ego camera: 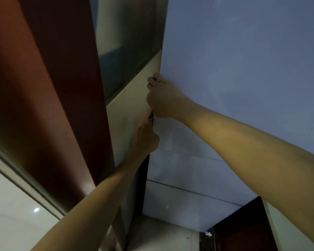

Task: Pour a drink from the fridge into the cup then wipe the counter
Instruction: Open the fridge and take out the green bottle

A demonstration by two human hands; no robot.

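Note:
A tall pale blue-grey fridge [234,69] fills the right of the head view, its doors closed and split by thin seams lower down. My right hand [161,96] grips the left edge of the upper door, fingers hooked round the edge. Just below it, my left hand [146,138] grips the same edge, its fingertips tucked into the gap beside the cream side panel [132,109]. No cup, drink or counter shows in this view.
A reddish-brown wooden panel [49,98] stands close on the left. Beside it is a shiny metallic surface [127,37]. A dark brown cabinet [243,227] sits at the lower right, and pale floor [163,236] lies below the fridge.

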